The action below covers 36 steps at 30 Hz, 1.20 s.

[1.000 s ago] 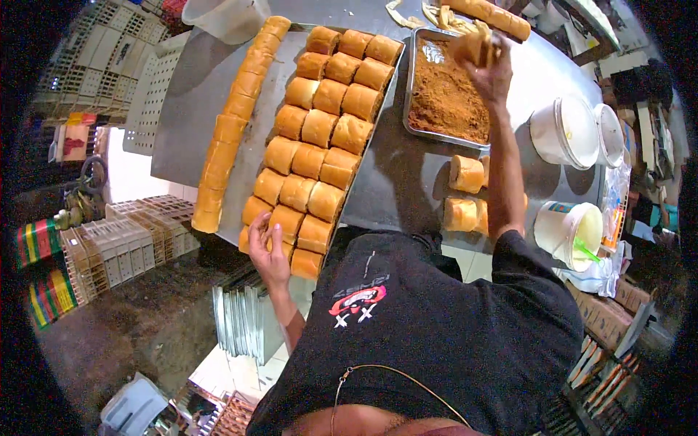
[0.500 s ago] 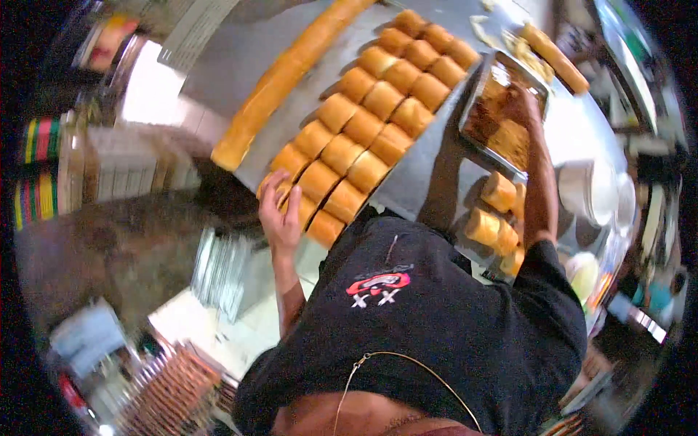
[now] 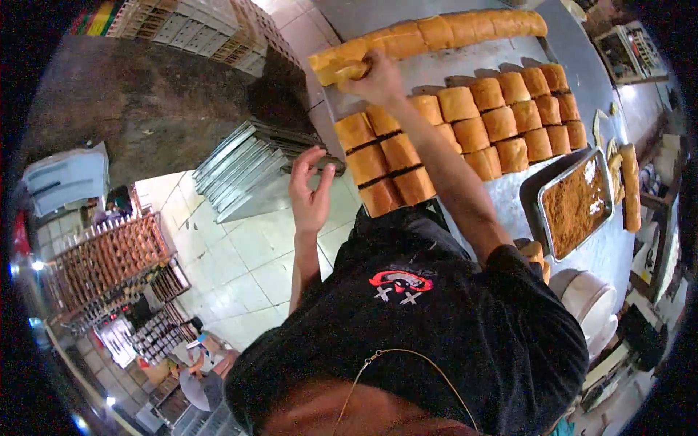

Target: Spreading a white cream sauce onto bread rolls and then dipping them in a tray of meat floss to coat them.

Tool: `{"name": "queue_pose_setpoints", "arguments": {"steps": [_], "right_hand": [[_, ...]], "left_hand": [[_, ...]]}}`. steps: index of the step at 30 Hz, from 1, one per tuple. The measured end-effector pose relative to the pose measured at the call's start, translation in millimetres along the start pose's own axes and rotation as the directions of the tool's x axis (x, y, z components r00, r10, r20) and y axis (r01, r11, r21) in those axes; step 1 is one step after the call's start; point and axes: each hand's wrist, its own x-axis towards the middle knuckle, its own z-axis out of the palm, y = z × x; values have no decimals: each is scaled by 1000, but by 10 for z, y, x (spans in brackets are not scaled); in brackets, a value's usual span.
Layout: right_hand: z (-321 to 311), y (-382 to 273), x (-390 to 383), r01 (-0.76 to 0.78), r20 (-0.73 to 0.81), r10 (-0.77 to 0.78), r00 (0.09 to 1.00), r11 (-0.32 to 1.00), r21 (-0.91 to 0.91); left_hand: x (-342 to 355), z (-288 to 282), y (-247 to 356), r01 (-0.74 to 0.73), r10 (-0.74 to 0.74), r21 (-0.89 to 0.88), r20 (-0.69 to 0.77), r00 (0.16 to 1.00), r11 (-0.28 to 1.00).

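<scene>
A long golden bread loaf (image 3: 451, 33), marked into segments, lies along the far side of the metal table (image 3: 414, 71). My right hand (image 3: 378, 80) reaches across to its left end, fingers closed around a piece of bread (image 3: 351, 71); whether that piece is loose from the loaf is hard to tell. Under my right forearm stand rows of bread pieces (image 3: 502, 123) with dark gaps between them. My left hand (image 3: 311, 190) hovers off the table's left edge beside the closest pieces, fingers apart and a little curled, holding nothing. At right sits a metal pan (image 3: 545, 229) of brown crumbs (image 3: 571, 211).
Stacked metal sheets (image 3: 243, 174) stand on the tiled floor to the left. White tubs (image 3: 585, 298) and a few bread pieces (image 3: 534, 254) are near my right elbow. A narrow roll (image 3: 630, 189) lies beyond the pan. Another person (image 3: 196, 378) is at lower left.
My right hand has left the crumb pan and crossed to the long loaf's left end. My left hand has lifted away from the bread rows. The view has turned.
</scene>
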Motion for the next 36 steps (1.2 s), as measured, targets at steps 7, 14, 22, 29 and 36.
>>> {"name": "queue_pose_setpoints", "arguments": {"steps": [7, 14, 22, 29, 36], "right_hand": [[582, -321, -209, -219, 31, 242, 970, 917, -332], [391, -83, -243, -187, 83, 222, 972, 934, -305], [-1911, 386, -1899, -282, -329, 157, 931, 883, -376], [-3172, 1172, -4372, -441, -335, 299, 894, 452, -775], [-3228, 1473, -4418, -658, -478, 492, 728, 696, -287]], "left_hand": [[-307, -293, -165, 204, -206, -32, -173, 963, 978], [120, -118, -192, 54, -55, -79, -11, 998, 995], [510, 190, -91, 21, -5, -65, 243, 970, 998], [600, 848, 209, -99, 89, -6, 487, 869, 995], [457, 1266, 553, -234, 222, -56, 577, 786, 971]]}}
